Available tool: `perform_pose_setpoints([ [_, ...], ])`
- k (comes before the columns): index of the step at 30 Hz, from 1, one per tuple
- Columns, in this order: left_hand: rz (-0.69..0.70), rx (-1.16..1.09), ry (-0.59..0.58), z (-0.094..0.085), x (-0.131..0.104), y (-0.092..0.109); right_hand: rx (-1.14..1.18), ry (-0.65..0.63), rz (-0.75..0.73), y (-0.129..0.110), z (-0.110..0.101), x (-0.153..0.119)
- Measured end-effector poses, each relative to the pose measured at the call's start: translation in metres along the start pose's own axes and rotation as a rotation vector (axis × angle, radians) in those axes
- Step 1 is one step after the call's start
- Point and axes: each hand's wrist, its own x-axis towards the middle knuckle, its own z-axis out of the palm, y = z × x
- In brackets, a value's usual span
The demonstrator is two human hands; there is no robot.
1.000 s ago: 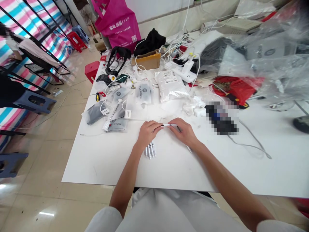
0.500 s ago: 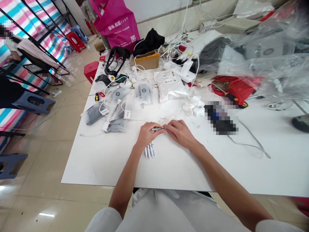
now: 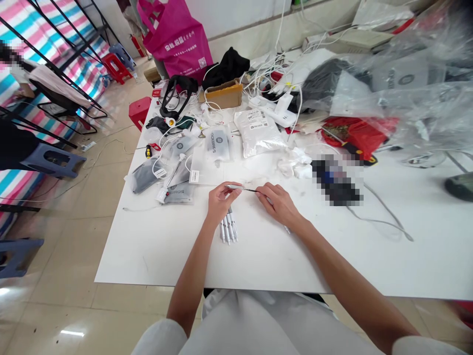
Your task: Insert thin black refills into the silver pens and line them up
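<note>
My left hand (image 3: pixel 219 202) pinches a silver-white pen barrel (image 3: pixel 233 187) between thumb and fingers, just above the table. A thin dark pen refill (image 3: pixel 251 190) runs from the barrel's right end to the fingertips of my right hand (image 3: pixel 279 203), which are closed on it. Something pale shows under those right fingers, mostly hidden. Several white pens (image 3: pixel 229 228) lie side by side on the table below my left hand, their upper ends partly covered by it. Close to my right wrist, a small pale tip (image 3: pixel 287 229) pokes out, the rest hidden beneath the forearm.
Grey packaged pouches (image 3: pixel 218 143) and a white parcel (image 3: pixel 258 133) lie beyond my hands on the white table (image 3: pixel 158 256). Tangled white cables, a power strip (image 3: pixel 283 111) and a cardboard box (image 3: pixel 223 94) sit farther back. Plastic bags (image 3: pixel 406 98) and a screwdriver (image 3: pixel 356 150) are at right.
My hands have moved apart slightly, the left one a little to the left. The dark refill now shows between them, where the fingers of both hands met before.
</note>
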Motion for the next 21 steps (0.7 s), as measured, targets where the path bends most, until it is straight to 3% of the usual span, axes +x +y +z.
perform_pose_setpoints([
  [8,0.024,0.146,-0.100,0.0054,-0.0038,-0.0019,-0.012,0.006,-0.010,-0.0012,0.0052,-0.0022],
  [21,0.027,0.007,-0.038,0.0033,-0.0010,-0.0018,-0.041,0.026,0.030,0.0045,0.0053,-0.0031],
])
